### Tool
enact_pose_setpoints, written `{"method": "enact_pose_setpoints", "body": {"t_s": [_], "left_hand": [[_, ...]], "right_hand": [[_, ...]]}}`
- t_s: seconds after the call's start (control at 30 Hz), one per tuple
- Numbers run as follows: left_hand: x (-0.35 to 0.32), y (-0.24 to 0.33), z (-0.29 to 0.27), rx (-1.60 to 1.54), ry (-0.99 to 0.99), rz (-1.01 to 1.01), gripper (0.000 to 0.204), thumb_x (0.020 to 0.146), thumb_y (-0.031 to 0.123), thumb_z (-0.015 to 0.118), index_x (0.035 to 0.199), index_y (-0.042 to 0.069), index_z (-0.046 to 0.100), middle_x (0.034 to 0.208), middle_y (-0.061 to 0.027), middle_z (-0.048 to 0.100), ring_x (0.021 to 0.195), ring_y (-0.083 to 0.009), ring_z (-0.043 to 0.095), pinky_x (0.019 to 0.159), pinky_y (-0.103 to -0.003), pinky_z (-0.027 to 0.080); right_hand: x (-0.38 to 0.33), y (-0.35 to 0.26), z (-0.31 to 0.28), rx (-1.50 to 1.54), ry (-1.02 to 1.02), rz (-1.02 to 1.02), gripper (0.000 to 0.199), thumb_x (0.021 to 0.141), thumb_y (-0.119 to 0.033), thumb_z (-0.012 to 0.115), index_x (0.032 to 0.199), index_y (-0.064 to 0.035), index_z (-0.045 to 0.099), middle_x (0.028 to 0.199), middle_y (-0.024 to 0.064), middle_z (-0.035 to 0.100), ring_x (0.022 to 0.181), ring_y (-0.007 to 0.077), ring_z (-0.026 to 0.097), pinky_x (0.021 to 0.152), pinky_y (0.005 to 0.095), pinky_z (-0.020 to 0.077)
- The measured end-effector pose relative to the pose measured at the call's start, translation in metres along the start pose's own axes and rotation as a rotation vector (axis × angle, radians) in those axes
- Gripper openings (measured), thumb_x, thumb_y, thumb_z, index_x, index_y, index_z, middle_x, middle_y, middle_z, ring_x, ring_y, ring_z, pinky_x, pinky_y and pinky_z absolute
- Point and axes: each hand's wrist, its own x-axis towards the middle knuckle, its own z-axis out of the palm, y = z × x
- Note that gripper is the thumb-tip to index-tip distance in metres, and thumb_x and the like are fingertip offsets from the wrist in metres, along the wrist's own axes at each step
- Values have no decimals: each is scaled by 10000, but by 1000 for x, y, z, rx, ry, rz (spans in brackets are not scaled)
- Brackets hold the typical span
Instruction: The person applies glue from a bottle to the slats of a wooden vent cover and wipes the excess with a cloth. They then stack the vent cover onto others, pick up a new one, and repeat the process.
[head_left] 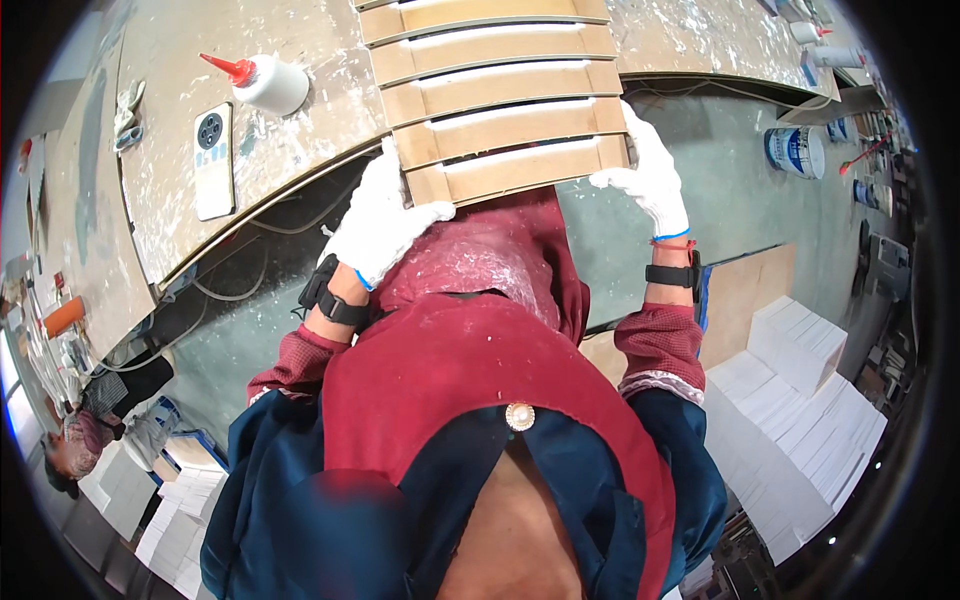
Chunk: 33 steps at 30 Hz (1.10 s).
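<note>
In front of me a fanned row of thin brown wooden boards (505,97) reaches from the workbench over its near edge. White strips, perhaps glue, lie along the boards, and dark gaps show between some of them. My left hand (380,222), in a white glove, grips the near left corner, thumb along the front edge. On the right side my right hand (648,172), also gloved, holds the near right corner with its thumb by the front edge. The undersides of the boards and some of my fingertips are hidden.
The glue-spotted workbench (290,160) carries a white bottle with a red nozzle (275,86) and a phone (213,165) at left. A paint bucket (795,152) stands at right. White stacked panels (790,400) are at lower right. Another person (85,440) is at far left.
</note>
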Motion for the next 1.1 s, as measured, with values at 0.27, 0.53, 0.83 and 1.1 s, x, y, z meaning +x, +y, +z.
{"method": "enact_pose_setpoints", "body": {"t_s": [0.27, 0.53, 0.83, 1.1], "left_hand": [[10, 4, 5, -388, -62, -79, 735, 714, 85, 819, 1353, -21, 471, 1179, -117, 646, 1004, -153, 642, 859, -295, 538], [17, 4, 4, -195, 69, -234, 497, 741, 330, 824, 1068, 6, 637, 937, -101, 717, 813, -143, 670, 761, -293, 535], [27, -7, -1, -1215, -138, -582, 146, 930, 193, 623, 1023, 81, 634, 865, -15, 635, 674, -109, 618, 518, -242, 511], [35, -30, 17, -1217, -335, -499, 249, 909, 238, 640, 1043, 29, 628, 898, -59, 655, 755, -145, 641, 609, -304, 552]], "right_hand": [[12, 10, 10, 233, 38, -53, 838, 601, -77, 852, 1359, -23, 501, 1258, 113, 558, 1117, 191, 559, 940, 330, 488], [30, -13, 11, 532, -56, 78, 712, 657, 15, 790, 1314, 15, 516, 1167, 86, 617, 1018, 159, 609, 874, 294, 533], [27, -10, 20, -82, 222, 213, 692, 864, -468, 648, 1356, -12, 477, 1218, 205, 617, 1091, 308, 614, 912, 374, 482], [31, -29, 42, -299, 396, 331, 699, 910, -598, 479, 1346, -51, 496, 1142, 266, 626, 1075, 436, 591, 910, 466, 463]]}}
